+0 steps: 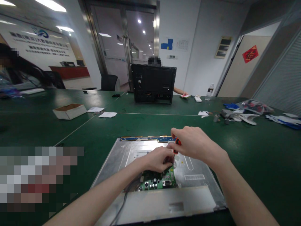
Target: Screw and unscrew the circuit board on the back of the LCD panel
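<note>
A flat silver display panel [152, 201] lies back side up on the table before me. Near its middle sits a green circuit board [157, 182], and a narrow blue board [141, 138] runs along its far edge. My right hand [191, 142] grips a screwdriver with a red and black handle [178, 146], its shaft pointing down at the green board's far right corner. Close beside the shaft, my left hand [160, 159] has its fingers pinched together over that corner. Whatever its fingertips hold is hidden. A dark cable [123, 204] trails from the board toward the near edge.
Across the green table [141, 124] stands a black monitor housing [154, 83], a person partly behind it. A shallow box [70, 111] and papers [108, 115] lie left. Bags, gloves and small parts [246, 114] sit right, with a water bottle [209, 92] further back.
</note>
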{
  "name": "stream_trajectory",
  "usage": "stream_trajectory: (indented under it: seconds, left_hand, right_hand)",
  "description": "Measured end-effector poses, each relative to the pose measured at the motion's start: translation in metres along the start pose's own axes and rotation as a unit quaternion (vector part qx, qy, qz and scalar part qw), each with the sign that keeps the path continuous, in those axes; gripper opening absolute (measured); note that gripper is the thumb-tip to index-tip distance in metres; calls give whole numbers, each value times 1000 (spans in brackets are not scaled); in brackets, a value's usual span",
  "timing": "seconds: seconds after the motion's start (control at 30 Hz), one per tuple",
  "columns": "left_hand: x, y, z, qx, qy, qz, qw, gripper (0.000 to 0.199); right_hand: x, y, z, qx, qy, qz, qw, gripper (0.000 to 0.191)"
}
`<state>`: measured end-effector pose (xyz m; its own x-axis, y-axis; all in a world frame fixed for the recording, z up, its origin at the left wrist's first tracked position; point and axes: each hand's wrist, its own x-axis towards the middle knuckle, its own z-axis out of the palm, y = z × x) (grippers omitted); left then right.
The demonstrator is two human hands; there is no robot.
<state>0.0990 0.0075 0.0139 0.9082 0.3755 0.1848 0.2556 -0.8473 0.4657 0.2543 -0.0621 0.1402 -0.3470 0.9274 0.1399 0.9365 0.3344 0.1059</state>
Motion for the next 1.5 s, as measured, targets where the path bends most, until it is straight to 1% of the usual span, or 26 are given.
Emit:
stream_trajectory:
  seconds: [0.07,0.17,0.27,0.4,0.47,0.53,0.67,0.73,0.83,0.9,1.03,1.2,1.27,1.37,1.5]
  left_hand:
    - [0,1,0,7,0,-5,1000,11]
    - [0,1,1,3,-5,-7,1000,11]
    - [0,0,1,5,-8,-9,1000,7]
    - [0,2,0,15,-5,-10,1000,7]
    - [0,2,0,2,-8,-13,1000,11]
    - [0,1,0,-10,-11,-13,1000,14]
    - [1,-1,2,-8,-15,-7,1000,12]
    - [1,-1,2,0,-18,-9,1000,12]
    - [2,2,0,10,-27,-22,999,11]
    - [2,4,-2,20,-33,-28,999,9]
    - [3,5,-4,36,-35,-25,998,9]
    - [2,5,-4,36,-39,-39,998,6]
    - [2,6,-4,37,-39,-39,998,6]
    - [3,6,-4,33,-37,-29,998,8]
    - [3,6,-5,44,-40,-33,998,3]
  right_hand:
    - [0,0,0,-10,3,4,1000,22]
    - [-1,0,0,13,3,-20,1000,15]
    - [-3,-1,0,42,-9,-43,998,19]
    - [-1,-2,1,20,-2,-21,1000,26]
    - [0,-1,3,9,6,-16,1000,21]
    - [-1,-1,3,19,9,-28,999,14]
    - [-3,-1,3,51,0,-49,998,21]
    - [-2,-1,3,46,-1,-38,998,22]
    - [1,-2,2,7,-6,-9,1000,26]
    - [3,-2,2,-13,-8,-1,1000,24]
    - [2,-1,3,6,3,-15,1000,17]
    - [2,0,2,2,-2,-1,1000,25]
    - [2,0,2,-4,-2,0,1000,23]
    - [2,1,2,0,1,-11,1000,15]
    - [0,1,2,5,4,-18,1000,17]
